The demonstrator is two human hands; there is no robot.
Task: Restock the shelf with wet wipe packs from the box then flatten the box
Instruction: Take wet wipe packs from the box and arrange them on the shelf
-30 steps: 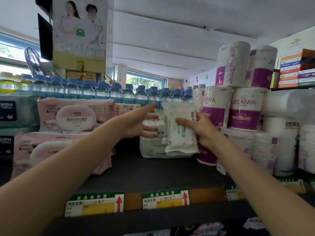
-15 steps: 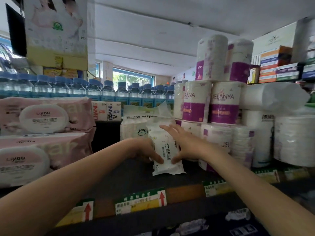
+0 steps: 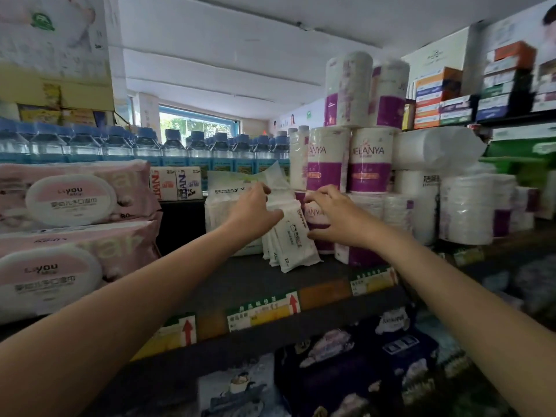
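Note:
Several small white wet wipe packs [image 3: 293,239] stand upright and slightly tilted on the dark shelf [image 3: 246,281], in front of a larger white baby wipes bundle [image 3: 222,206]. My left hand [image 3: 255,212] grips the packs from the left side, fingers curled over their tops. My right hand [image 3: 329,216] is at the right side of the packs, its thumb touching them low down and its fingers curled above in front of a purple roll. The box is not in view.
Purple and white paper roll packs [image 3: 343,158] stack right beside the small packs. Large pink wipe packs [image 3: 72,203] fill the shelf's left. Water bottles [image 3: 180,149] line the back. Price tags [image 3: 261,310] run along the shelf edge; more goods sit below.
The small pack has been stood upright against the other packs on the shelf. Both hands rose from its lower part to its top and sides. The view shifted left.

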